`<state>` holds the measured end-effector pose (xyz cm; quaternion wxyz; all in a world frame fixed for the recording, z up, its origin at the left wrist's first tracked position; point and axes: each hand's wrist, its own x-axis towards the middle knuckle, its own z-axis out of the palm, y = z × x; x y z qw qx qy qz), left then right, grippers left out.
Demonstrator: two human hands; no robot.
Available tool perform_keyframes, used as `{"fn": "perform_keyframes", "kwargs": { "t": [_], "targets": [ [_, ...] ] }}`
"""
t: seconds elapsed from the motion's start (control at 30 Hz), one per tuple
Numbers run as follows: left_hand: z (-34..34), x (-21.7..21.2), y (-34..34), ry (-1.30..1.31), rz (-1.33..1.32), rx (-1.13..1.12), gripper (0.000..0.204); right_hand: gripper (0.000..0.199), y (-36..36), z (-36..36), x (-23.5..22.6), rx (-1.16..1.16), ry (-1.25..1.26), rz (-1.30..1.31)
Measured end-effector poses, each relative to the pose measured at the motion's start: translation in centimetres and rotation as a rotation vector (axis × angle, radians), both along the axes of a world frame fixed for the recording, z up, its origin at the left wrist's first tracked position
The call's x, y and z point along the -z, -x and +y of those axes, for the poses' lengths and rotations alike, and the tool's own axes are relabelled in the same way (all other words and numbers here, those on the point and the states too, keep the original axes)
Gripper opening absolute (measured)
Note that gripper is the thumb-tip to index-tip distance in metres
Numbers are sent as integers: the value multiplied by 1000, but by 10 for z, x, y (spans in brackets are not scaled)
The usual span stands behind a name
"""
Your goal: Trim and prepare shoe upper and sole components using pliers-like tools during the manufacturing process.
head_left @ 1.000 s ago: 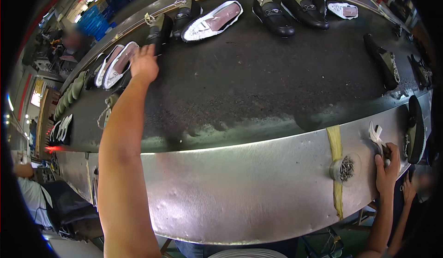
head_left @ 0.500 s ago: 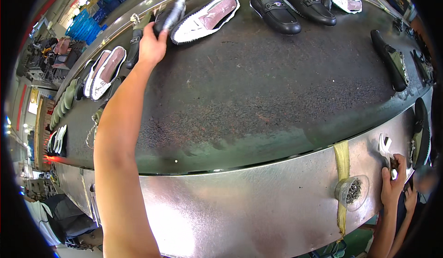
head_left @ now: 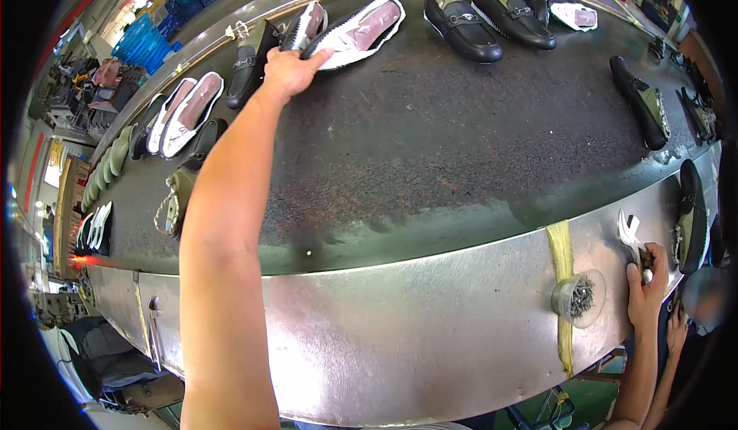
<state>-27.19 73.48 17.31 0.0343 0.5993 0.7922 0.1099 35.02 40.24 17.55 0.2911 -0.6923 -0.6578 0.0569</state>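
Toward the far edge of a long, dark, rough-faced work surface point(head_left: 430, 138), the left hand point(head_left: 290, 72) is at the near end of a slim black shoe point(head_left: 310, 24) with a pinkish insole and a pale stitched rim. Its thumb spreads wide toward the toe of a white-covered moccasin shoe point(head_left: 373, 30), also pink inside, lying alongside. Whether the fingers grip the black one or merely touch it I cannot tell (their tips are partly hidden).

Well apart, over the right end of a brushed metal ledge point(head_left: 400, 322), the right hand point(head_left: 647, 280) is closed around a pale metal hand tool point(head_left: 630, 234) with a forked head. Near that hand sits a clear, round plastic cup point(head_left: 563, 299) of small grey metal pins point(head_left: 583, 298), beside a yellow strip point(head_left: 562, 257) running across the ledge. Beyond the tool a black shoe point(head_left: 693, 218) stands on its side.

Just left of the left hand lies a black-and-olive loafer point(head_left: 247, 65) with a metal bit; farther left, two white-covered shoes point(head_left: 192, 115) lean together. Over to the right along the far edge are two black loafers point(head_left: 465, 30) with olive tongues. Bright blue plastic crates point(head_left: 144, 47) are stacked past the upper left edge, and another person's hand point(head_left: 676, 332) shows at lower right.
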Motion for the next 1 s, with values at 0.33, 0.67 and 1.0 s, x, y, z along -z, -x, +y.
{"fn": "perform_keyframes", "kwargs": {
  "t": [0.33,0.67,1.0],
  "targets": [
    [-220,-61,-34,95,-66,96,84,41,-2,-4,0,-36,-49,-59],
    [-538,-114,-3,-151,-299,-12,46,43,0,1,11,-120,-185,-153],
    [-542,-80,-50,-83,100,335,69,39,36,-103,36,-227,-480,31]
  ]
}}
